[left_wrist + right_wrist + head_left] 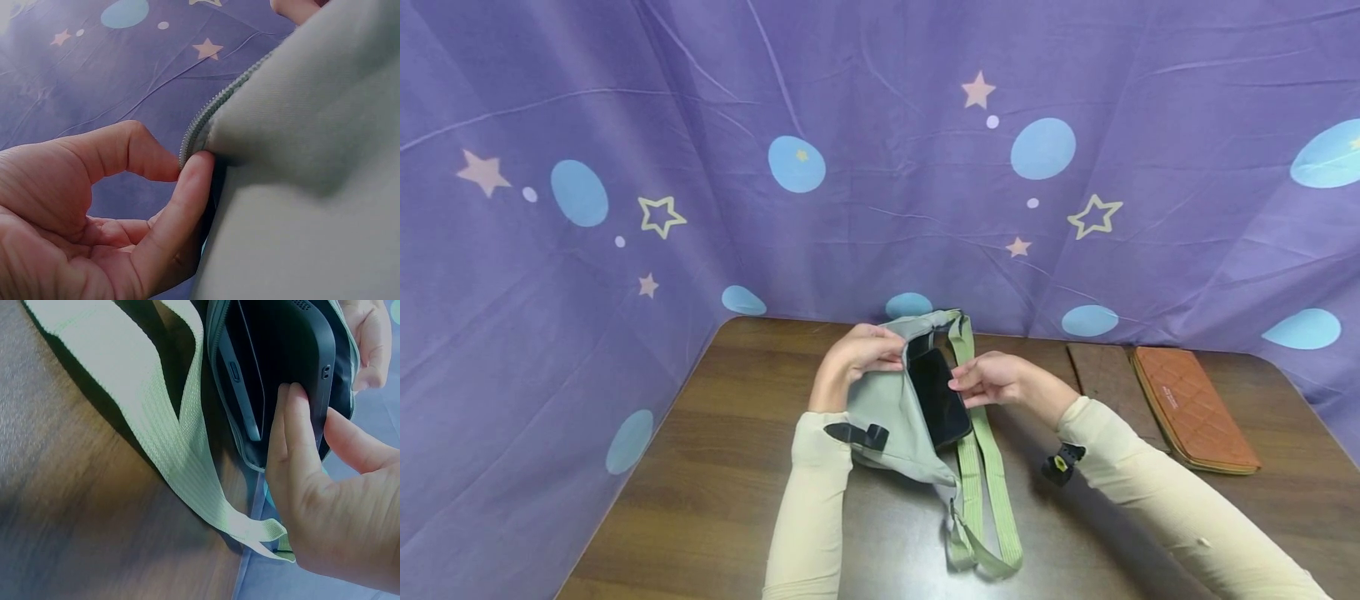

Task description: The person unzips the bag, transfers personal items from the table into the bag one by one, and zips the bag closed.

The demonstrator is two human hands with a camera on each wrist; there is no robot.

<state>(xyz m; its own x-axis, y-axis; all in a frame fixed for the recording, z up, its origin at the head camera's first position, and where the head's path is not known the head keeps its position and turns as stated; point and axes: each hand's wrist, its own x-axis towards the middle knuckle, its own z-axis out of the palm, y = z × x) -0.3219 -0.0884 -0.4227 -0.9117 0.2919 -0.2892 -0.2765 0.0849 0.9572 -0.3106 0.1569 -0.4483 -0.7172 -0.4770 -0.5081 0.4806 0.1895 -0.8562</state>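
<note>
A sage-green sling bag (887, 412) lies on the brown wooden table (722, 467), its zipped mouth held open. My left hand (891, 354) pinches the bag's zipper edge (200, 122) between thumb and forefinger (190, 165). A black phone (938, 398) sits partly inside the opening, screen up. My right hand (958, 385) holds the phone (281, 356) at its edge, fingers (290, 419) along its side and the thumb at its end. The bag's green strap (985, 475) trails toward me; in the right wrist view the strap (137, 394) lies on the wood.
An orange quilted wallet (1195, 408) lies at the right of the table. A black buckle (1060, 465) rests near my right forearm. A purple cloth with stars and blue dots (880, 167) hangs behind and at both sides.
</note>
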